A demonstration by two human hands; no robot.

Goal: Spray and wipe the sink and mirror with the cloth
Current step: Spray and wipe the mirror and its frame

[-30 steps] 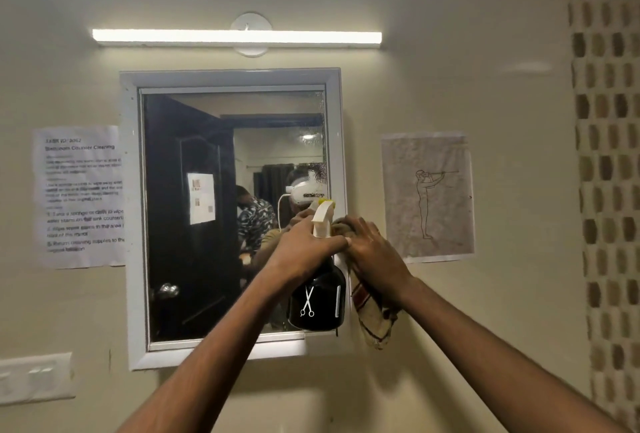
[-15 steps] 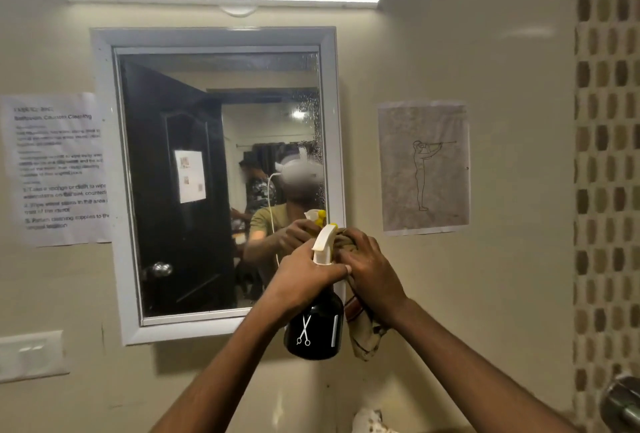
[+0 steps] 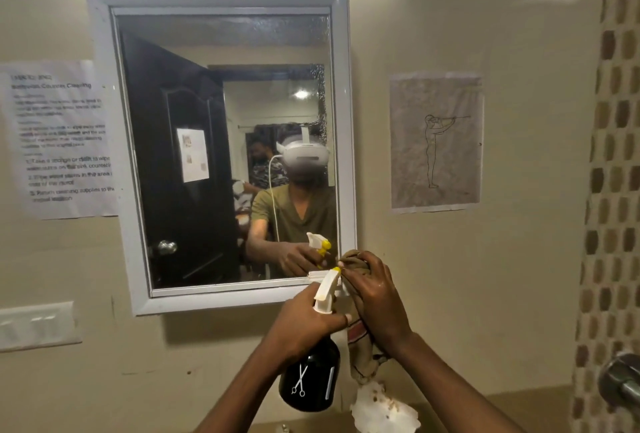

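Observation:
A white-framed mirror (image 3: 225, 148) hangs on the beige wall, with droplets along its right edge. My left hand (image 3: 304, 325) grips the neck of a black spray bottle (image 3: 310, 382) with a white and yellow trigger head, held in front of the mirror's lower right corner. My right hand (image 3: 375, 297) holds a bunched brown cloth (image 3: 362, 354) right beside the nozzle, and the cloth's tail hangs down below my wrist. The sink itself is out of view.
A printed instruction sheet (image 3: 60, 138) is taped left of the mirror and a line drawing (image 3: 436, 142) right of it. A switch plate (image 3: 38, 325) sits low left. A metal fitting (image 3: 621, 380) juts from the tiled wall at right. A white object (image 3: 381, 412) lies below the cloth.
The view has tilted down, so the mirror and light sit higher in frame. Both hands, with bottle and cloth, have dropped from the mirror's right edge to its lower right corner.

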